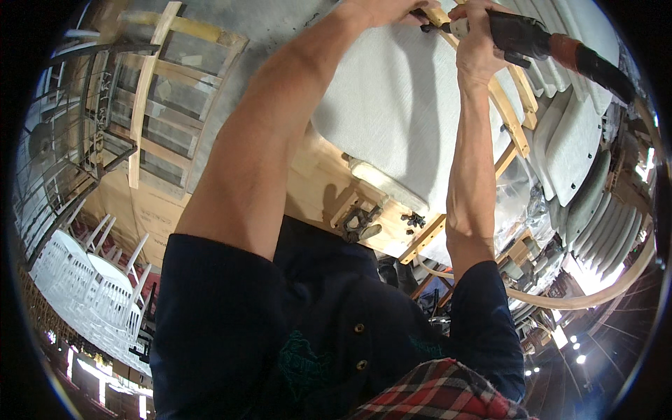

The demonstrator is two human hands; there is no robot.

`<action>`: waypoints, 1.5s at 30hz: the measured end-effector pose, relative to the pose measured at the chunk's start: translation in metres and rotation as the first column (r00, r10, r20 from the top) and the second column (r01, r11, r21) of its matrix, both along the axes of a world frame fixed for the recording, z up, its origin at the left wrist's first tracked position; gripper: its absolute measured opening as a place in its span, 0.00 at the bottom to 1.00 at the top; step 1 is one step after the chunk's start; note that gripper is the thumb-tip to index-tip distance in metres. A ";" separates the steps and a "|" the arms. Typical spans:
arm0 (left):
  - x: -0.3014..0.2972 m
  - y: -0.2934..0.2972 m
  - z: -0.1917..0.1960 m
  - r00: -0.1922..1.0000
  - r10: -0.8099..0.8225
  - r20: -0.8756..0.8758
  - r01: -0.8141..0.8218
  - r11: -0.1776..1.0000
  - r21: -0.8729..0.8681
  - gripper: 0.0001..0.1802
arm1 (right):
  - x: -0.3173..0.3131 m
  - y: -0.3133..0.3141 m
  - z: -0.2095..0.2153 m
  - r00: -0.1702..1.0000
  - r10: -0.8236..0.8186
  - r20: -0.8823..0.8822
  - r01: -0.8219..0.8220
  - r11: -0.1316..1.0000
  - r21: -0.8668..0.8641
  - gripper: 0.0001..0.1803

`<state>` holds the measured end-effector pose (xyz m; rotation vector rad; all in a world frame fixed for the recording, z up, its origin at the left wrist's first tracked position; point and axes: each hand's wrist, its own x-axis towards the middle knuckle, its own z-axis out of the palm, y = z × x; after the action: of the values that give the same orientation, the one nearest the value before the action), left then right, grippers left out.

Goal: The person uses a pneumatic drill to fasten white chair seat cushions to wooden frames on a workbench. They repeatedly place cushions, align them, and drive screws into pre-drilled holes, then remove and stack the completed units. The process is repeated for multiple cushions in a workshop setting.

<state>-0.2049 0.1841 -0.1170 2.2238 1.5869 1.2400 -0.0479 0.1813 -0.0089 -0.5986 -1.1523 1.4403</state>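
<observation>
My right hand (479, 49) grips a dark power tool (521, 35) with an orange collar and a black hose (602, 70) running off to the right. Its tip meets the pale wooden frame (511, 119) at the edge of a white upholstered panel (392, 105). At the top edge of the view my left hand (381, 10) presses on the fabric and frame beside the tool's tip; its fingers are partly cut off. Both forearms reach up from dark blue sleeves.
A wooden workbench (315, 175) carries a metal clamp (360, 224). Bare wooden chair frames (150, 91) stand at left, white-painted frames (91, 280) lower left. Stacked grey-white cushioned panels (588, 175) fill the right side. A curved wooden strip (595, 294) arcs at lower right.
</observation>
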 end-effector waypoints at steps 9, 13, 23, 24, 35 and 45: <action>-0.002 0.000 0.005 0.973 -0.078 -0.219 0.124 0.971 0.205 0.22 | 0.078 -0.065 0.038 0.683 -0.529 0.504 0.105 0.754 0.648 0.28; -0.003 -0.005 0.003 0.912 0.050 -0.408 0.043 0.975 0.216 0.22 | 0.183 -0.141 0.052 0.531 -0.718 0.451 0.118 0.589 0.800 0.23; 0.027 -0.074 0.030 0.848 -0.015 -0.530 -0.012 0.999 -0.047 0.25 | 0.327 -0.353 0.062 0.249 -0.839 0.484 0.866 0.417 0.277 0.15; 0.036 -0.073 0.033 0.831 0.058 -0.553 -0.022 0.997 0.071 0.26 | 0.337 -0.371 0.056 0.210 -0.830 0.517 0.903 0.367 0.224 0.16; 0.057 -0.059 0.038 0.772 0.080 -0.631 -0.238 0.956 -0.170 0.33 | 0.351 -0.363 0.049 0.123 -0.965 0.230 0.972 0.164 0.168 0.16; 0.043 -0.056 0.049 0.795 -0.028 -0.606 -0.143 0.962 -0.232 0.34 | 0.358 -0.337 0.029 0.060 -0.967 0.248 0.982 0.101 0.158 0.16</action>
<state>-0.1622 0.1277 -0.0679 2.5354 1.8889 0.2607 0.3098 -0.1559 0.0199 -1.3532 -0.5537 0.0924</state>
